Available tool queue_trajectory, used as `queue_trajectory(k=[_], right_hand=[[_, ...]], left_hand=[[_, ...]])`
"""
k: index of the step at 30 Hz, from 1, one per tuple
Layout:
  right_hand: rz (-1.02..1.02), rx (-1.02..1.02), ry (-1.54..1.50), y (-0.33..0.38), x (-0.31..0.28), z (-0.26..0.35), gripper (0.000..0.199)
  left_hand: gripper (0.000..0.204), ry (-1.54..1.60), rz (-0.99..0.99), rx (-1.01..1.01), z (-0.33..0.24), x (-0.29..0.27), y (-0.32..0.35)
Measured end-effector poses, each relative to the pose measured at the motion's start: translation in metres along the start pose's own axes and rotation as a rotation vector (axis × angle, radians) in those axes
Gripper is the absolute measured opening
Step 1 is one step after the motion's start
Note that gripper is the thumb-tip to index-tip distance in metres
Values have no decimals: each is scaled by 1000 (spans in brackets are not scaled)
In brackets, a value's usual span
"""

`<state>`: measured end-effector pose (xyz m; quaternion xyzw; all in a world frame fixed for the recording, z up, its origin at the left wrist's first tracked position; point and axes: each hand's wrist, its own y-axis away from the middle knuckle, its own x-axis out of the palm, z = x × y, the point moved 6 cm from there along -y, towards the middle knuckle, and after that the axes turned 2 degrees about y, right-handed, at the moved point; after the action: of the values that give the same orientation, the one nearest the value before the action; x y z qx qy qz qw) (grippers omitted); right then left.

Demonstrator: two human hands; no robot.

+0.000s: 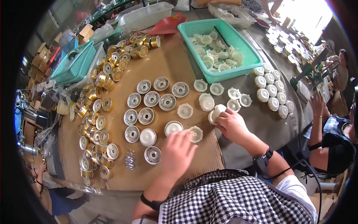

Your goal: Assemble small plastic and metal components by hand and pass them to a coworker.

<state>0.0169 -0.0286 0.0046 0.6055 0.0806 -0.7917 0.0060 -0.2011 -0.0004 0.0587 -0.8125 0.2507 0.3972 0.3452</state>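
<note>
Faces a grey table [238, 155], reaching under and well beyond a green basket [235, 72]. Has a brown board [169, 61] on it, left of the basket and out past its near side. Has another person [328, 149] far to the right of the basket, partly lost in the dark rim. Wears a checkered apron [238, 198], well to the near side of the basket. Has a white crate [149, 16] to the far left of the basket and a red dustpan [167, 25] just left of its far corner.

Places the right hand [229, 123] on the near side of the basket, pinching a white cap [220, 108] between thumb and fingers. Holds the left hand [179, 151] farther out and left of the basket, blurred, with fingers extended; cannot tell pinching from merely hovering.

Has gold cups [107, 104] heaped in a long curve well left of the basket, silvery cups [151, 99] in loose rows nearer it, two topped in white, and white-topped cups [272, 90] packed just right of its near corner. Has pale discs [185, 111] piled inside the basket and scattered on its near side, then springs [129, 160] far to its near left
</note>
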Motion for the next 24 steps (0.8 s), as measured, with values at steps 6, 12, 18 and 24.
queue_trajectory(k=[6, 12, 18, 24], right_hand=[[-228, 335, -770, 34, -9, -3, 14], [69, 399, -762, 66, 10, -3, 20], [54, 134, -321, 76, 3, 29, 51], [84, 102, -288, 67, 1, 37, 58]], left_hand=[[54, -266, 142, 58, 9, 75, 3], [36, 666, 301, -505, 22, 66, 51], [43, 124, 205, -287, 8, 37, 59], [50, 170, 224, -177, 5, 37, 73]])
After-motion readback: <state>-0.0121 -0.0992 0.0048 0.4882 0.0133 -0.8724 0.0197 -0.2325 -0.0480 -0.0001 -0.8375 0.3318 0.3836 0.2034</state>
